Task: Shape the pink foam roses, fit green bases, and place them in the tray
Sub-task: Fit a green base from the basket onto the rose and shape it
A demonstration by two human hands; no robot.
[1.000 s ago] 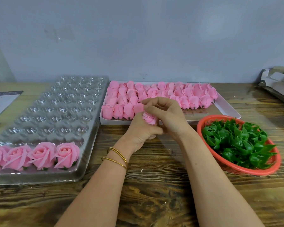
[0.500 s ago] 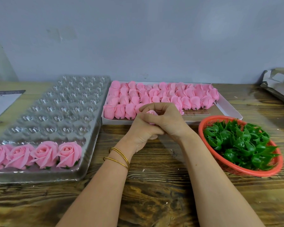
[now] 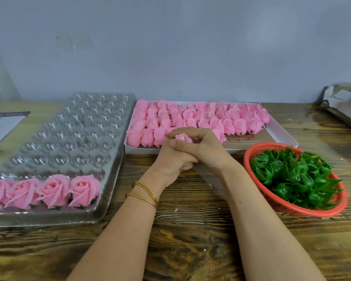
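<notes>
Wooden table (image 3: 190, 246) fills the bottom of the frame, and two bare forearms reach up across it, the left one wearing thin gold bangles (image 3: 144, 192). A second ago the right hand was lifted above the rose with most of the bloom in the open. Now the two hands have closed together at mid-frame, just in front of the box.

The left hand (image 3: 169, 162) cups the rose (image 3: 183, 137) from below with its thumb up against the bloom. The right hand (image 3: 208, 152) overlaps it, fingers curled over the top. Both grasp the rose, and only its pink crown peeks out between them.

At lower left, four finished roses (image 3: 55, 190) sit in the nearest row of the clear plastic tray (image 3: 115, 175). At right, a red basket (image 3: 292, 210) holds the green bases (image 3: 292, 175). Beyond the hands, a white box (image 3: 282, 136) carries rows of pink buds (image 3: 211, 118), as before. A grey wall stands behind.
</notes>
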